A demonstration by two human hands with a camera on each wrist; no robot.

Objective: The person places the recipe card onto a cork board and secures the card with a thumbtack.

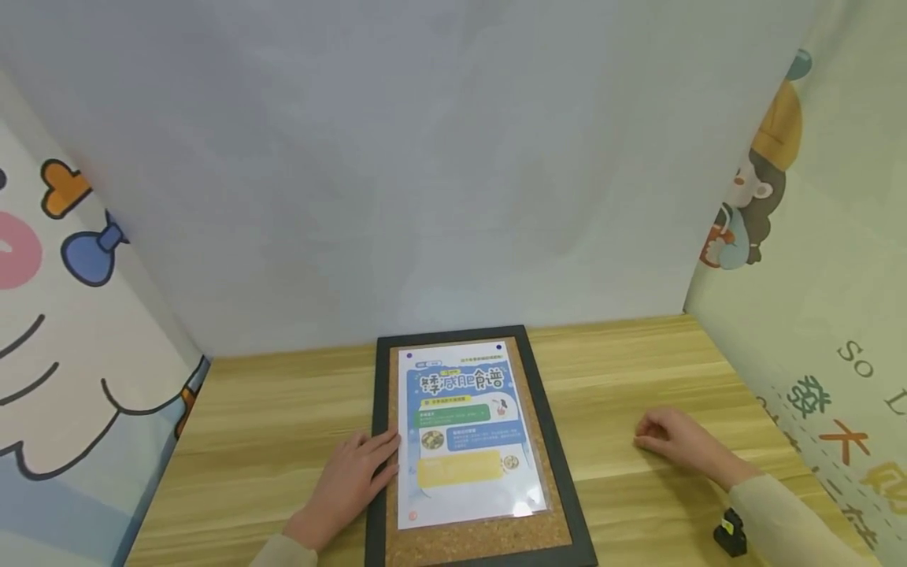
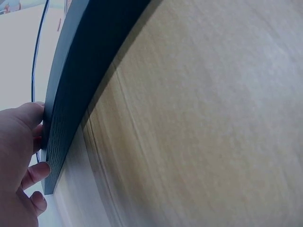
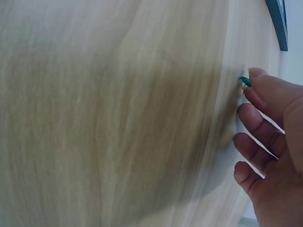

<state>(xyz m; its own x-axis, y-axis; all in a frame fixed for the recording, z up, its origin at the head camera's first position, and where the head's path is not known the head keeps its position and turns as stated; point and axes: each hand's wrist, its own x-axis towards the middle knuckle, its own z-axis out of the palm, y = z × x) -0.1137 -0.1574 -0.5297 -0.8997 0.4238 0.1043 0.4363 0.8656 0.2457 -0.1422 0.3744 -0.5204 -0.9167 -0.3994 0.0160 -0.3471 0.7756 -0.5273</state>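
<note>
A cork board with a black frame lies on the wooden table. On it is a printed sheet with a glossy surface, with a blue pin at its top right corner and another blue pin at its top left. My left hand rests on the board's left frame edge, fingertips reaching the sheet's edge. In the left wrist view, its fingers touch the black frame. To the right of the board, my right hand pinches a small green push pin, mostly covered by the fingertips, just at the tabletop.
A small black object with a yellow mark sits beside the right sleeve. Behind the table hangs a plain grey-white backdrop. Printed cartoon panels stand on the left and right.
</note>
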